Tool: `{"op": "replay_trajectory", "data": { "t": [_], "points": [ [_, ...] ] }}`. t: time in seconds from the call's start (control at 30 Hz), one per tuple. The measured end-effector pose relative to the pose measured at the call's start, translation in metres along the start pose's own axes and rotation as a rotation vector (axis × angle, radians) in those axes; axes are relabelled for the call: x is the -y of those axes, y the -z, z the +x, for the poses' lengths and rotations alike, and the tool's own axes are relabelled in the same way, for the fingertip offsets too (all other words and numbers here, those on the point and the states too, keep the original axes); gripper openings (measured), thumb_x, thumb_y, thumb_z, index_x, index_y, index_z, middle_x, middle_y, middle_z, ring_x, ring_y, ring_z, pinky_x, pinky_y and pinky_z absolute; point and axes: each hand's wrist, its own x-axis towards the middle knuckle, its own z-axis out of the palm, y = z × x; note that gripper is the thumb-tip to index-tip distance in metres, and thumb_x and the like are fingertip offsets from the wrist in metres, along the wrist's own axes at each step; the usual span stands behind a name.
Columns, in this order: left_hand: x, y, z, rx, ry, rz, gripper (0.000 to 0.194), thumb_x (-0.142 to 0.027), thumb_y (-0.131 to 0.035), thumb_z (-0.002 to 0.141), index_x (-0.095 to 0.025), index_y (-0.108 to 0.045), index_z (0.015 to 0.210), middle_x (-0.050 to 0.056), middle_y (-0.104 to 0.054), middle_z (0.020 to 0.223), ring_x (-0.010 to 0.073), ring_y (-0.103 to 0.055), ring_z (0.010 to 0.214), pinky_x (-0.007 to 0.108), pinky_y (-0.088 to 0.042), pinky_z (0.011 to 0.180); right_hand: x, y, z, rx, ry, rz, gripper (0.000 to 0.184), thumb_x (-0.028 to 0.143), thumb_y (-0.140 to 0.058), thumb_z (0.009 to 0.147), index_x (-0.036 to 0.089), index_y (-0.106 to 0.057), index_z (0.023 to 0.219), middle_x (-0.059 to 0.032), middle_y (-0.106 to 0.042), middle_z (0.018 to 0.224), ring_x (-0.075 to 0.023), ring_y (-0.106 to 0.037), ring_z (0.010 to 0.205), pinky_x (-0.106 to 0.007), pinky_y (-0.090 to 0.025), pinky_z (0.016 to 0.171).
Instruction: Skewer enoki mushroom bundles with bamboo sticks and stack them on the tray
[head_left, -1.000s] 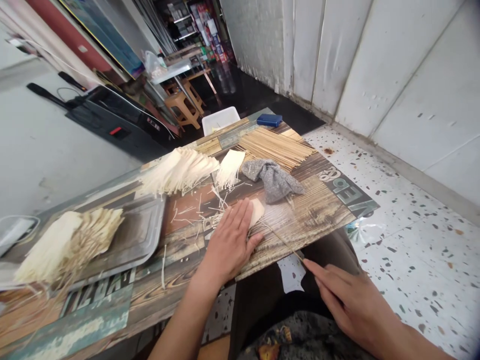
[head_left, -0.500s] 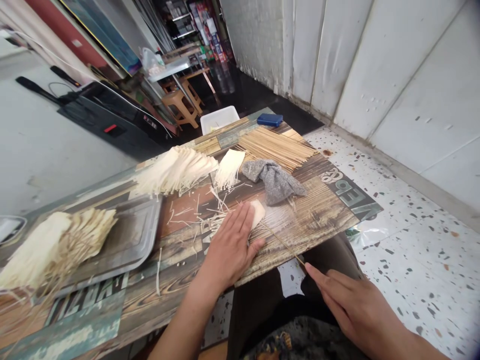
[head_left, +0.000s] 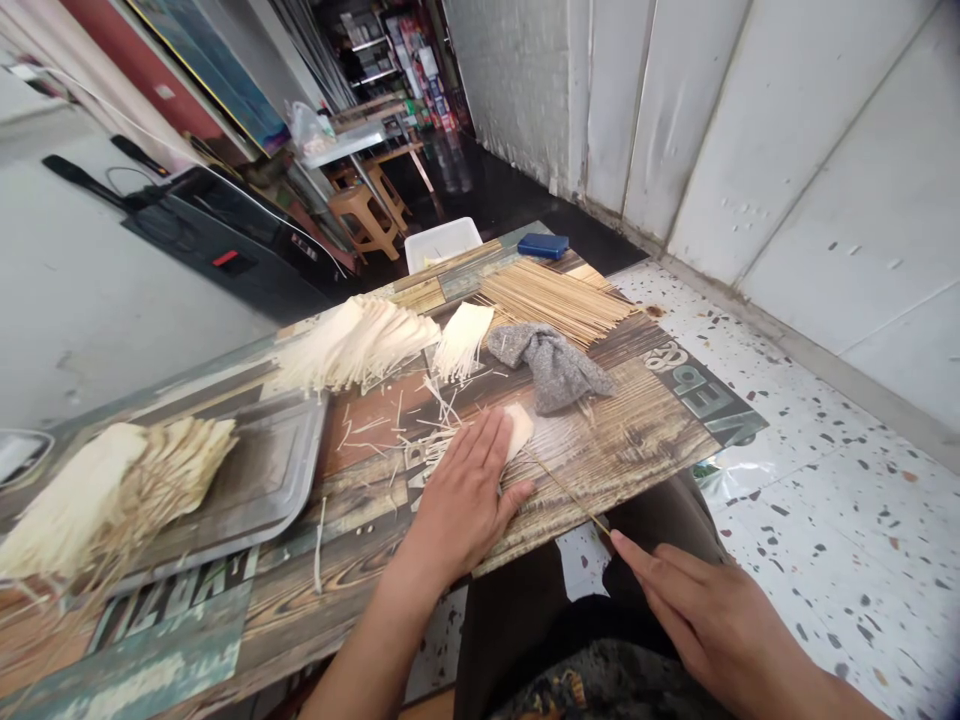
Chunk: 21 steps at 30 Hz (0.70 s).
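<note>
My left hand [head_left: 471,482] lies flat with fingers stretched out, pressing a bunch of enoki mushrooms [head_left: 519,430] against the table. Its pale cut end shows past the fingertips, and thin stems stick out on the other side; the middle is hidden under the palm. In my right hand [head_left: 667,590], closed near the table's front edge, is a thin bamboo skewer [head_left: 574,497]. The skewer points at the bunch's cut end; whether the tip is inside it I cannot tell. Beyond my left hand, a single flat enoki bunch [head_left: 463,340] rests by a grey cloth [head_left: 551,365].
A row of enoki bunches [head_left: 352,340] lies at the back. On the left, a clear plastic tray [head_left: 277,470] holds more enoki [head_left: 112,490]. Many bamboo skewers [head_left: 559,300] and a blue box [head_left: 543,245] are at the far end. Loose stems [head_left: 371,425] litter the tabletop.
The view has shifted very slightly. Both hands, the enoki bunch and the skewer stay nearly where they were.
</note>
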Motion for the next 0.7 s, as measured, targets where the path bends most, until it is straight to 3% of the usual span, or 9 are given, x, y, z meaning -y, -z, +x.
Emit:
{"op": "replay_trajectory", "data": {
  "t": [0.7],
  "points": [
    [0.0010,-0.0013,-0.0006,-0.019,-0.010,-0.021,0.066,-0.051,-0.028,0.098,-0.011,-0.018,0.150,0.014,-0.029,0.155,0.0231,-0.021,0.145,0.043,-0.022,0.118,-0.0017,-0.0050,-0.0026,-0.020,-0.002,-0.003,0.040,0.007,-0.036,0.095,0.011,-0.044,0.135,0.0015,-0.055,0.073,-0.0103,-0.056,0.054,-0.024,-0.042,0.048]
  ]
}}
